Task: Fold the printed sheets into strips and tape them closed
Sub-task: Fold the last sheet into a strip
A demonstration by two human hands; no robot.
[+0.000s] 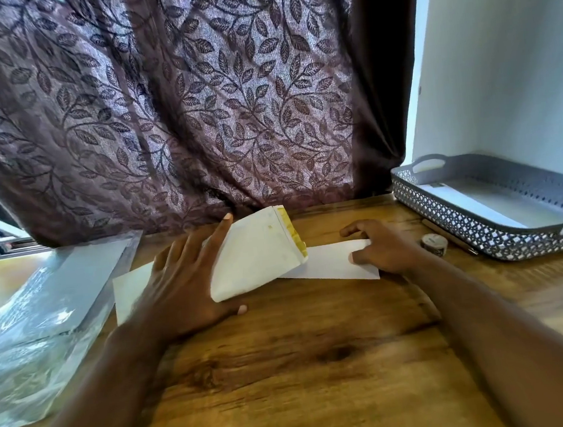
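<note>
So the wooden bench [305,366] filled the bottom of the frame. Mid-frame, the left hand [183,281] lay spread, fingers straight, on the printed sheet [329,263], right beside its folded-up flap [256,253] with the yellow edge. The right hand [384,246] had curled fingers pinching the sheet's right end. A tape roll [433,244] sat just right of it, near a grey lattice tray [464,230]. Plastic bag [26,324] at left, leafy curtain [193,101] up top.
</note>
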